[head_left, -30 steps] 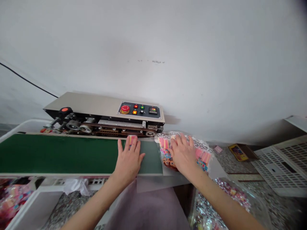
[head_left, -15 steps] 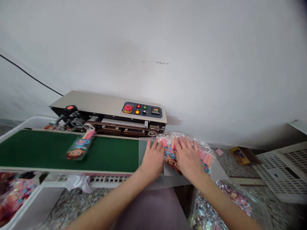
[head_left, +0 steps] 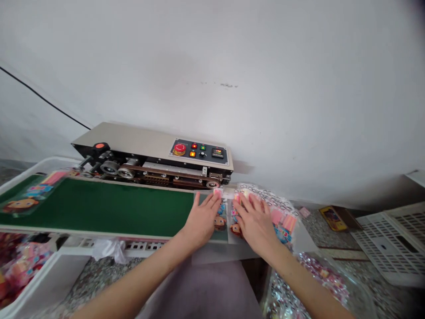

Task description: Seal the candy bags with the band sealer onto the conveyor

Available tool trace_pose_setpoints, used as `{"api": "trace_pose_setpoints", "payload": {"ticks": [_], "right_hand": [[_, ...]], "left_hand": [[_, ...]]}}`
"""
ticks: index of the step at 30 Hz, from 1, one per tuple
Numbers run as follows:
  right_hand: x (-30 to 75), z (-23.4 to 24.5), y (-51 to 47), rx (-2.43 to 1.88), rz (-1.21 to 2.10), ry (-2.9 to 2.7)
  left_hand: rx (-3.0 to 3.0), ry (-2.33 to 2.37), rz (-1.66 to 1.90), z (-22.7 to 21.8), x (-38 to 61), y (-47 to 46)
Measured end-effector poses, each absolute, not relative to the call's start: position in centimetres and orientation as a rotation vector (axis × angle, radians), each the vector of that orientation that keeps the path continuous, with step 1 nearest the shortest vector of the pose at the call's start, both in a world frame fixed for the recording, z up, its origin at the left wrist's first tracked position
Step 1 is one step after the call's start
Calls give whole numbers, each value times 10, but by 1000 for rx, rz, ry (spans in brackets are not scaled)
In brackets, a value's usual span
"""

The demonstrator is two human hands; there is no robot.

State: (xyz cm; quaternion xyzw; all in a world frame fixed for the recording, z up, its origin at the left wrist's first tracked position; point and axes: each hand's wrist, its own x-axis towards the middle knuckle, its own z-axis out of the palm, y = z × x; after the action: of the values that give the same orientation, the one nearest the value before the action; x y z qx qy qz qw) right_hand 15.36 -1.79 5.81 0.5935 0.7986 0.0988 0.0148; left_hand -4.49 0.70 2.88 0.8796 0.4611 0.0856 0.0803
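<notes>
My left hand (head_left: pixel 202 219) lies flat, fingers spread, over a clear printed packet (head_left: pixel 219 221) at the right end of the green conveyor belt (head_left: pixel 116 208). The packet shows a cartoon face and a pink top. My right hand (head_left: pixel 257 223) rests with fingers apart on a fanned row of similar packets (head_left: pixel 282 217), partly covering them. Beyond my hands stands a band sealing machine (head_left: pixel 149 144) with a red stop button and lit switches. Another packet (head_left: pixel 29 197) lies at the belt's far left end.
A white crate (head_left: pixel 36 274) at lower left holds many pink packets. At lower right, a clear bag (head_left: pixel 318 283) contains shiny small packets. A white slatted basket (head_left: pixel 395 239) and a yellow box (head_left: pixel 333 218) are on the floor to the right. The wall stands behind the machine.
The packet on the belt has travelled left to its far end. My left hand has shifted slightly left with one packet, which now lies apart from the fanned row.
</notes>
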Motion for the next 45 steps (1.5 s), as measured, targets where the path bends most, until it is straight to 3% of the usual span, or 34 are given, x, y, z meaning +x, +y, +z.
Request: {"api": "trace_pose_setpoints", "payload": {"ticks": [8, 16, 22, 25, 31, 37, 40, 45], "right_hand": [[134, 53, -9, 1828, 269, 2541], [176, 59, -22, 1909, 544, 2430], [178, 51, -34, 1932, 531, 2400], [167, 60, -22, 1951, 418, 2499], [132, 68, 39, 1809, -191, 2772], [124, 62, 66, 1769, -243, 2720], [136, 71, 54, 1750, -159, 2806], [162, 82, 0, 2007, 329, 2570]], "left_hand": [[2584, 1670, 229, 47, -89, 3], [2686, 1255, 445, 18, 1, -10], [2807, 1217, 434, 1, -19, -3], [2842, 1114, 391, 3, -38, -1], [2793, 1097, 394, 9, -40, -1], [2783, 1096, 394, 16, -39, -1], [2795, 1096, 404, 13, -42, 2], [2781, 1052, 420, 17, -46, 8]]}}
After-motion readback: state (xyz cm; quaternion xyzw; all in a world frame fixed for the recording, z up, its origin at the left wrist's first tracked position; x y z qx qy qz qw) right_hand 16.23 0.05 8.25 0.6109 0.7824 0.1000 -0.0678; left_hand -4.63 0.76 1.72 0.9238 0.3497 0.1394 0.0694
